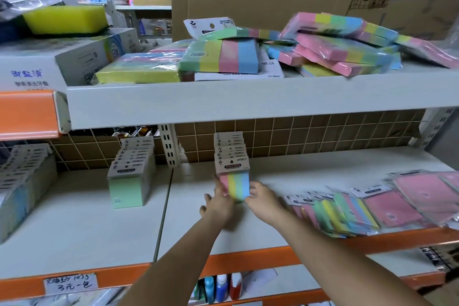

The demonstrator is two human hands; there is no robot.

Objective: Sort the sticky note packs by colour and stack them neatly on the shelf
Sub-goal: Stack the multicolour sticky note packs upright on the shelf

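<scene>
1. While both arms reach onto the white lower shelf (323, 181), the left hand (218, 200) and right hand (264, 197) press in on either side of the front striped pink-yellow-green-blue sticky note pack (235, 186), fingers curled against its edges.
2. That pack stands upright at the head of a row of matching card-topped packs (229, 149) running back to the brown grid panel.
3. Squaring this row looks like the step in hand.
4. Next comes a reach for the loose heap of pink and striped packs (367, 204) lying well to the right, which needs one hand freed.
</scene>
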